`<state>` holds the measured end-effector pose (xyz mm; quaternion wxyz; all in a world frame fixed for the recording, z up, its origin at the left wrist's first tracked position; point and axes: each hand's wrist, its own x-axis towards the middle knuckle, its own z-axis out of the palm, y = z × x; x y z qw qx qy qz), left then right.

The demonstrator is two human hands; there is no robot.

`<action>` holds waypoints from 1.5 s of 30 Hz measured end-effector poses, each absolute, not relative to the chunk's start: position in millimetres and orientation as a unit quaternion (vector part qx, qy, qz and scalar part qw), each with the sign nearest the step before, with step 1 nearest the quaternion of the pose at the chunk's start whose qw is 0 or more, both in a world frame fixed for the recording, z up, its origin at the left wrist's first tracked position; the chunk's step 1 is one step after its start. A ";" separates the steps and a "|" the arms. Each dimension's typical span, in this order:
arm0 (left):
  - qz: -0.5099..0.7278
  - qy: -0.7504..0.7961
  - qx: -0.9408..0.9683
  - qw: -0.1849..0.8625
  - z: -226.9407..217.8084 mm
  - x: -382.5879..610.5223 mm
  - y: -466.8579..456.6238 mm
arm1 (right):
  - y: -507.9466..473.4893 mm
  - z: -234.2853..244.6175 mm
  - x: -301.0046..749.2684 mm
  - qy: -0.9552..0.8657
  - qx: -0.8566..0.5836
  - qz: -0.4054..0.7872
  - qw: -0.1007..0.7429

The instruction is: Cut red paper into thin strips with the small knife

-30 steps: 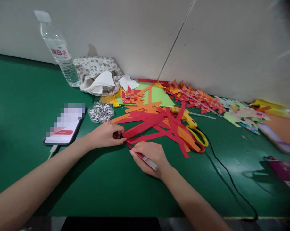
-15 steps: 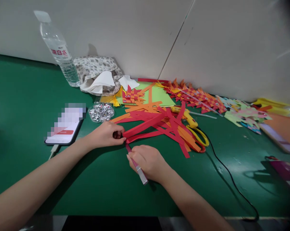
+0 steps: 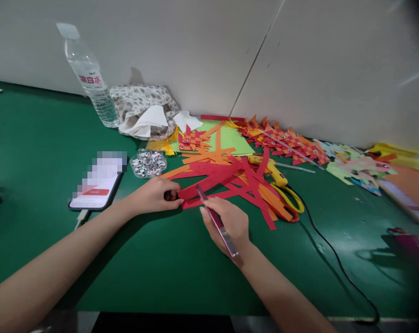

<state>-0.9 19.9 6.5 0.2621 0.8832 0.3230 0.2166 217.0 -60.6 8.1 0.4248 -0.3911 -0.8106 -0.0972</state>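
Note:
My left hand (image 3: 157, 195) is closed in a pinch on the near left end of a red paper strip (image 3: 212, 178). In my right hand (image 3: 230, 222) is a slim purple pen-like tool (image 3: 216, 221) with a silver back end, gripped like a pen. Its dark tip points up and left, just over the red strips, to the right of my left fingers. Whether the tip touches paper I cannot tell. Beneath and beyond lies a loose pile of red and orange paper strips (image 3: 258, 187). Other fingers of my left hand curl out of sight.
Left are a charging phone (image 3: 98, 192), a bag of googly eyes (image 3: 149, 164), a water bottle (image 3: 91, 78) and a tissue pouch (image 3: 143, 99). A yellow glue gun (image 3: 273, 171) with a black cord and yellow-handled scissors (image 3: 292, 201) lie right. Woven paper fish (image 3: 285, 141) line the wall.
My right hand has moved up and right, lifting the tool's tip away from the strip's end by my left fingers. My left hand keeps its pinch. The view has shifted slightly.

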 end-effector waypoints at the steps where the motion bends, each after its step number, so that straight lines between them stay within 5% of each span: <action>1: 0.215 0.321 0.885 0.260 6.6 -1.4 19.8 | -59.6 9.3 217.8 -0.806 -0.402 -0.094 0.423; 10: 0.226 0.317 0.896 0.211 4.0 -3.3 18.5 | -55.9 2.4 210.5 -0.895 -0.347 -0.029 0.277; 24: 0.208 0.323 0.900 0.206 7.5 -2.9 18.4 | -62.0 9.3 211.1 -0.907 -0.317 -0.084 0.263; 33: 0.269 0.404 0.867 0.113 7.1 -1.8 15.9 | -55.8 14.6 220.0 -0.834 -0.457 -0.151 0.268; 39: 0.320 0.439 0.788 0.290 15.4 1.2 8.4 | -50.2 9.6 220.3 -0.832 -0.478 -0.002 0.280; 45: 0.327 0.389 0.746 0.430 23.2 2.9 3.4 | -44.5 12.9 236.6 -0.701 -0.541 0.125 0.448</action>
